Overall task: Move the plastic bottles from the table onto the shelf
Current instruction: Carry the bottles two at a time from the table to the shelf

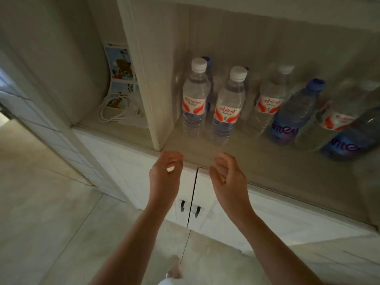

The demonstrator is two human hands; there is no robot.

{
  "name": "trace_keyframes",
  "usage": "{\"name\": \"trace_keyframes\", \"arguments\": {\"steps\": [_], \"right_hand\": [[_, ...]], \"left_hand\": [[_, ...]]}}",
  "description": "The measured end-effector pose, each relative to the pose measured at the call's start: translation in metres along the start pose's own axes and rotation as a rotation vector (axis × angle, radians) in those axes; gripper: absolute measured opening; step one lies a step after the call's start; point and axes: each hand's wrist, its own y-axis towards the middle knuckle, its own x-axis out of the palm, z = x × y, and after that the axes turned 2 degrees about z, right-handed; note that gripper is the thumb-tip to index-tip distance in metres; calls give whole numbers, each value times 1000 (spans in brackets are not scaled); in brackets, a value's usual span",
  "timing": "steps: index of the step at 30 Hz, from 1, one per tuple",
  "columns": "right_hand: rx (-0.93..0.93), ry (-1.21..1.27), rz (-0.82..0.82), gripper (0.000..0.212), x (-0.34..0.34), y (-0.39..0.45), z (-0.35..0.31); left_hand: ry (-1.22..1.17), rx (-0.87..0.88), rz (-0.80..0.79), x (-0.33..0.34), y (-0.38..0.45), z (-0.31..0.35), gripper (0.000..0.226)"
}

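Your left hand [164, 171]: fingers loosely curled, held nothing | your right hand [228, 175]: same | water bottles [227, 105] stood upright on shelf [205, 149].

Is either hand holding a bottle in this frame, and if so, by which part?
Nothing is held. The left hand and right hand hang loosely curled before the shelf, apart from the bottles.

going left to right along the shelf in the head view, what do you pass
picture card → white cable → divider panel → first white-capped bottle → second white-capped bottle → third white-capped bottle → blue-capped bottle
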Motion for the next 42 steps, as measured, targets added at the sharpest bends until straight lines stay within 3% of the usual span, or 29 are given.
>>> {"name": "trace_keyframes", "arguments": {"steps": [2,14,22,32,42], "right_hand": [[-54,-15,-13,40,-7,-8,-1],[-322,12,-585,35,-22,-135,9],[-538,16,-1003,37,16,-255,-6],[-834,44,-1406,36,42,-443,-13],[-907,23,-1677,36,37,-641,-17]], "left_hand": [[-1,-2,17,1,-15,0,17],[55,-115,494,-44,-224,-12,14],[161,-301,894,-105,-366,-31,13],[226,-600,1362,-177,-569,-55,10],[138,-874,1630,-190,-780,-65,11]]}}
